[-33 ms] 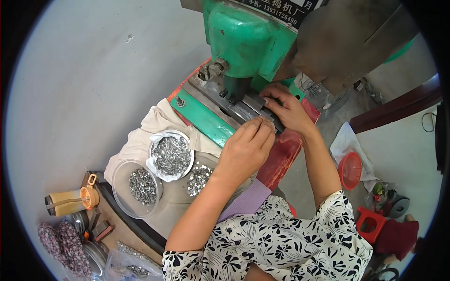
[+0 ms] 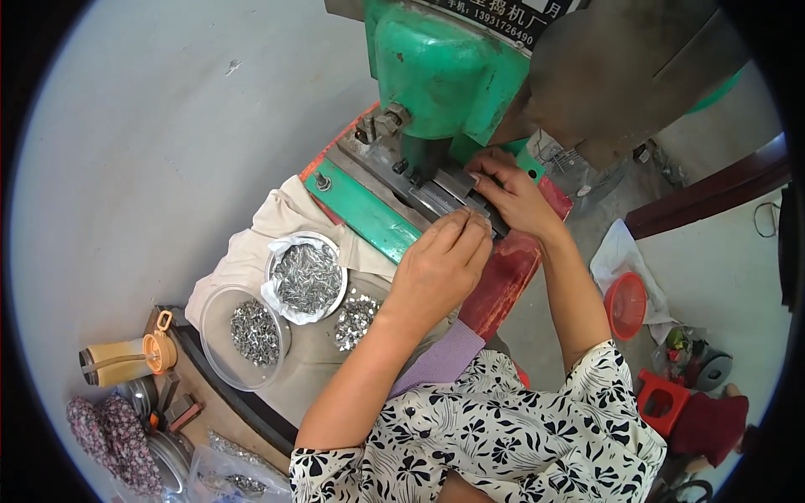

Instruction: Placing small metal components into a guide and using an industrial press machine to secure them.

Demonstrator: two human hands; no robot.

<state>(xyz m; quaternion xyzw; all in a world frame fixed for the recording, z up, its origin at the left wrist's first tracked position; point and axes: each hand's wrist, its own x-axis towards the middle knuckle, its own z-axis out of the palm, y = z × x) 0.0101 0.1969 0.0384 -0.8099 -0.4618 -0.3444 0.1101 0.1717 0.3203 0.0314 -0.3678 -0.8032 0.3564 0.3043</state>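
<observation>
One curled left hand [image 2: 443, 258], one right hand [image 2: 517, 199], grips unclear, at straight-edged metal bars [image 2: 434, 199]

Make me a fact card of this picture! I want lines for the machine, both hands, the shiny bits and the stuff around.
Machine: green machine, metal block beneath its head
Left hand: fingertips bunched at the block's near end; anything pinched is hidden
Right hand: thumb and fingers at the block's right side
Shiny bits: in a clear tub, a white-lined bowl and a loose pile
Cloth: pale cloth by the bowl
Far left: bottle with orange lid
Far right: red basket
</observation>
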